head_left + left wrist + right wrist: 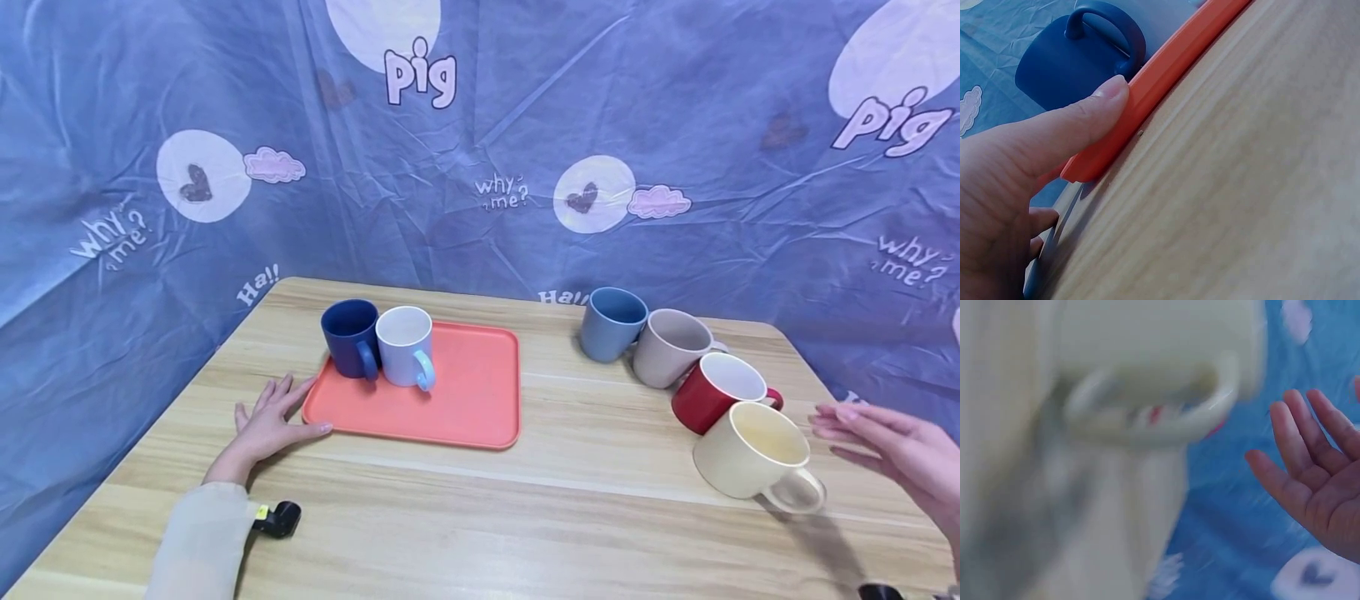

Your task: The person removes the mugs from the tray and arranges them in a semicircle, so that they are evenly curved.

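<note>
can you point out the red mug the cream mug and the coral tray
Red mug (698, 400), head view: outer wall.
Cream mug (724, 457), head view: outer wall.
Coral tray (476, 385), head view: bare flat base.

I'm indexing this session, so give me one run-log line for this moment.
left hand: touches coral tray | right hand: empty, near cream mug | on tray: navy mug, pale-blue mug
</note>
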The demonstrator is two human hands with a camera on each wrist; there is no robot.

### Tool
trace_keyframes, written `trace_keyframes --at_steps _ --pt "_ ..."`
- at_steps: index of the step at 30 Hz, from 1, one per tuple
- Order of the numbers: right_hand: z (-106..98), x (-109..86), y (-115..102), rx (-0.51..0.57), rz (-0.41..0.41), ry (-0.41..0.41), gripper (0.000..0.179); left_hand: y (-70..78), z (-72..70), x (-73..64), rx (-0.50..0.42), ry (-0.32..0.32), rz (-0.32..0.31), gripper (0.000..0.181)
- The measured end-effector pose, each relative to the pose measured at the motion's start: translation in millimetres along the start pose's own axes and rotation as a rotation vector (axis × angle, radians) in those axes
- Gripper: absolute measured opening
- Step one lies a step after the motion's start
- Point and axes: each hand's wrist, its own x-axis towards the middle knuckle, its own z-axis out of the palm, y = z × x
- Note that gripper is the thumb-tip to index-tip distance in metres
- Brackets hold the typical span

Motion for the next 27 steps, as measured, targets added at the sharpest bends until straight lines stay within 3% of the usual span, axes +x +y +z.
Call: trace_keyframes --at_steps 2,6,8,12,19,27 --pt "13.8 15.8 -14.0 -0.107 -0.012 0.042 0.041 0.2 -0.6 -0.1 0.000 0.001 0.000 0.089" --pt "47.1 51.1 -36.7 -0.422 -0.019 0.083 0.033 0.7 -1.0 -0.2 0.004 0.002 0.002 0.089" --pt "65.9 69.7 -44.4 -0.606 -0.017 0.088 0.029 0.9 -0.9 -0.2 0.004 0.000 0.002 0.090" --pt "101.0 106.1 -53.3 -0.811 0.019 0.047 0.026 0.9 -1.1 -0.6 0.001 0.000 -0.001 0.090" --pt "157.6 161.7 -48.2 -0.851 0.117 -0.046 0.037 0.1 -2.7 -2.3 -0.004 0.005 -0.005 0.089" --pt "211.5 209.2 -5.1 -0.739 0.129 -0.115 0.031 -2.2 -0.6 0.3 -0.008 -0.001 -0.005 0.091"
